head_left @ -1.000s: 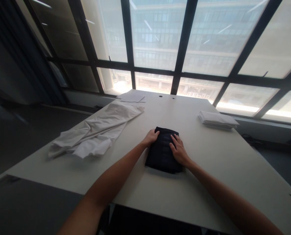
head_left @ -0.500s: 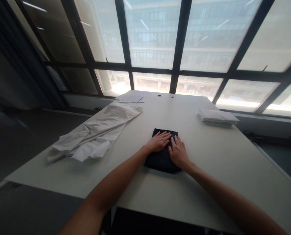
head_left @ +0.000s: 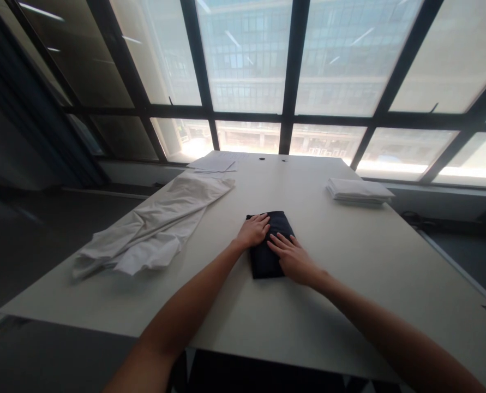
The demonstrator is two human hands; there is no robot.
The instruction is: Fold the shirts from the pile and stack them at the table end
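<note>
A dark navy folded garment (head_left: 266, 263) lies flat on the white table (head_left: 308, 327), in front of me. What kind of garment it is, I cannot make out. On its left upper part rests my left hand (head_left: 254, 230), fingers stretched out over the cloth. My right hand (head_left: 294, 258) lies on its right side, with fingers spread and pointing up and left. Both palms face down, and neither hand grips the cloth. Part of the garment is hidden under the hands.
Left on the table lies a rumpled pale garment (head_left: 156, 224), with sheets of paper (head_left: 212, 162) behind it. A folded white cloth stack (head_left: 359, 191) sits near the right edge. Large windows (head_left: 246, 60) stand beyond the table's far end.
The navy garment has turned on the table, its near edge swinging a little to the right. My hands have moved with it; the left sits nearer its left edge. The view has shifted slightly.
</note>
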